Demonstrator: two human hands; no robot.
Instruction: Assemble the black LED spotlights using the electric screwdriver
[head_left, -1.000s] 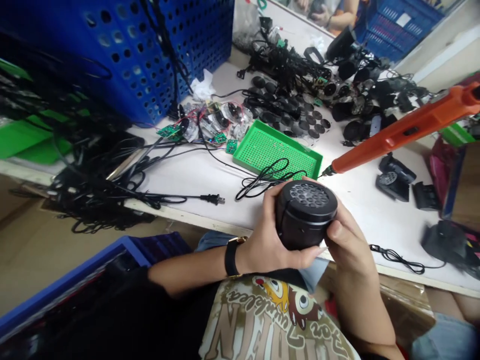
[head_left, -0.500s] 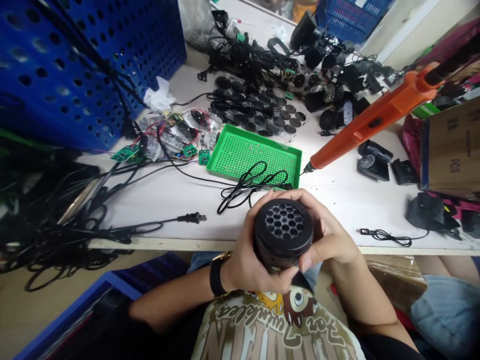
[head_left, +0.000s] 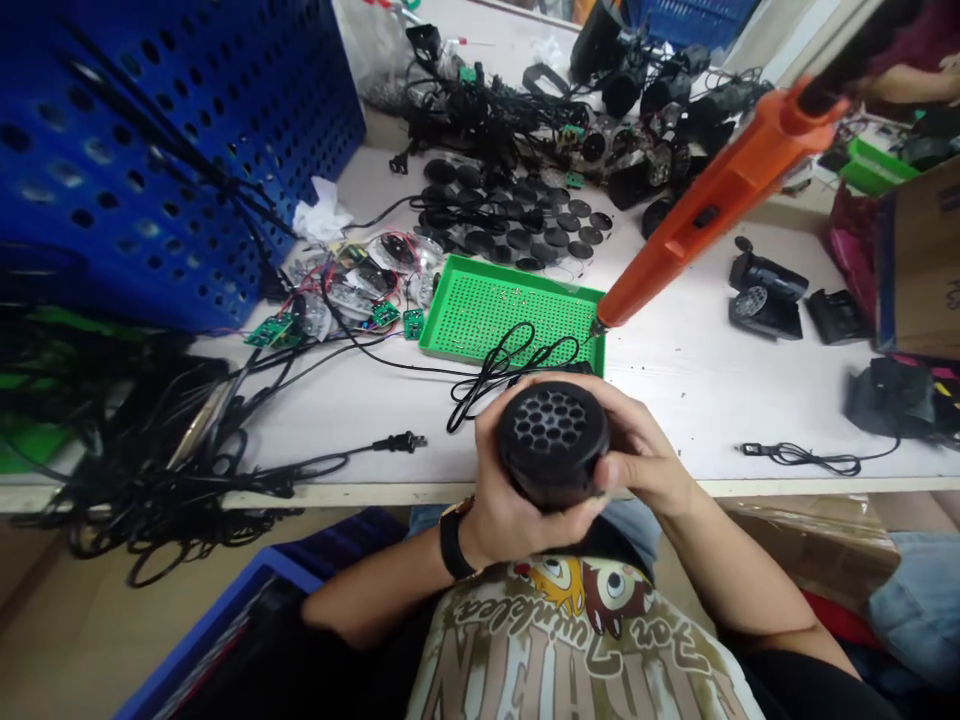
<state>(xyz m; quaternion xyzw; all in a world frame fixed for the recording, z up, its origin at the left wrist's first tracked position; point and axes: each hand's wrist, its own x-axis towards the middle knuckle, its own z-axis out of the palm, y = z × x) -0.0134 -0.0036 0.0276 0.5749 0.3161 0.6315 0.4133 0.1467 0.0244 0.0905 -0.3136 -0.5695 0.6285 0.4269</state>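
Both my hands cup a black cylindrical housing (head_left: 553,440) with a honeycomb-vented end facing up toward me. My left hand (head_left: 517,480), with a black-strapped watch at the wrist, wraps its side and underside. My right hand (head_left: 637,460) presses on the opposite side, its thumb across the lower part. Beyond them, a black cord (head_left: 499,370) lies looped over the corner of a green perforated tray (head_left: 510,345). The tip of an orange-handled soldering iron (head_left: 712,205) points down at the tray's right corner, out of reach of my hands.
A tall blue perforated crate (head_left: 172,150) stands at the left of the white workbench (head_left: 690,400). Tangled black cords with a plug (head_left: 401,442) spill over the front edge. Small green circuit boards (head_left: 274,330), black discs (head_left: 510,215) and dark housings crowd the bench beyond.
My hands have turned the housing so its vented end faces me more directly. The view has swung, shifting the bench lower and to the right in frame; the housing stays held in both hands.
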